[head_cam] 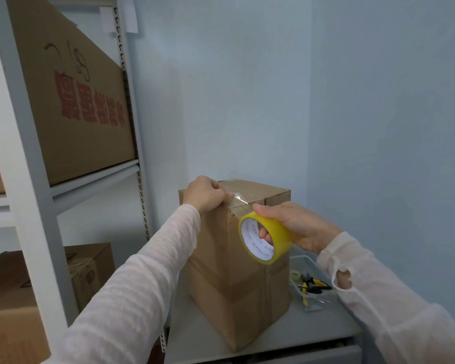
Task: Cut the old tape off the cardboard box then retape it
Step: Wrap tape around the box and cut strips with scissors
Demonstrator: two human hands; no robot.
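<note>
Off-white textured knit long sleeves: left sleeve (132,279), right sleeve (394,298). Oval hole (343,281) in right sleeve near its end. Bare left hand (205,194) and right hand (297,227).

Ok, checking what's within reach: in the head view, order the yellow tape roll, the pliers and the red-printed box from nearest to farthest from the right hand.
1. yellow tape roll, gripped in the right hand itself.
2. pliers, in the tray below that hand, at lower right.
3. red-printed box, on the shelf, upper left.
</note>
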